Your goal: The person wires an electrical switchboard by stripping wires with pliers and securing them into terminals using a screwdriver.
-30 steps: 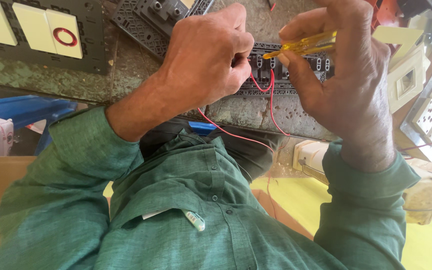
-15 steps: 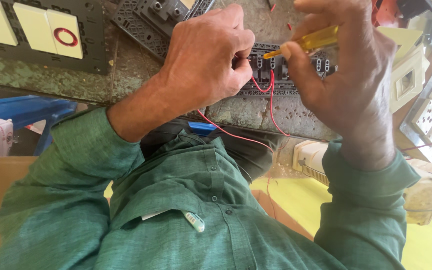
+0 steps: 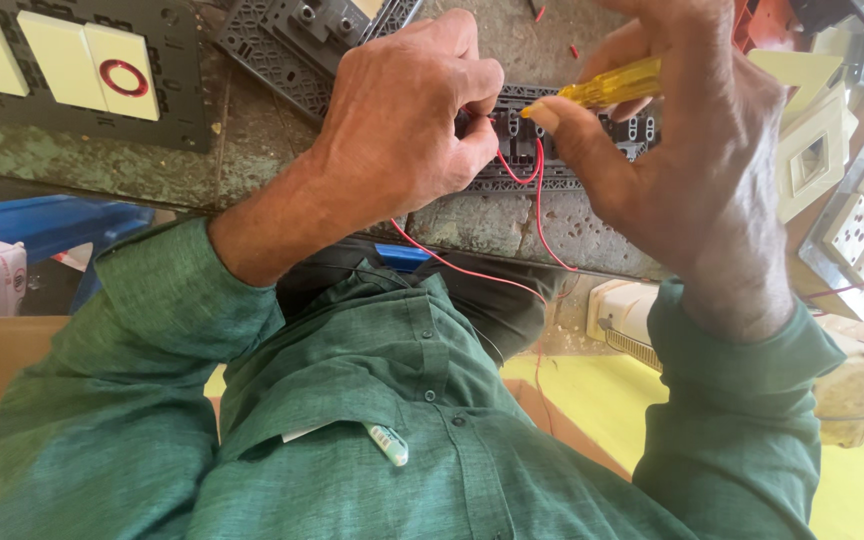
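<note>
— At the counter's [image 3: 252, 160] near edge, we've got the black switch frame [image 3: 572, 150], both hands on it.

— Right! Our left hand [image 3: 402, 120] has its grip pinched tight on the red wire [image 3: 537, 190]; our right hand [image 3: 692, 160] grips the yellow screwdriver [image 3: 612, 85], tip at the frame.

— Cream switch plates [image 3: 82, 60] sit at the far left corner.

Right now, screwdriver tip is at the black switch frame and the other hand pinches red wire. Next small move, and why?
Probably seat the yellow screwdriver tip in the terminal and turn: the right hand holds it at the black switch frame while the left hand pinches the red wire there.
</note>
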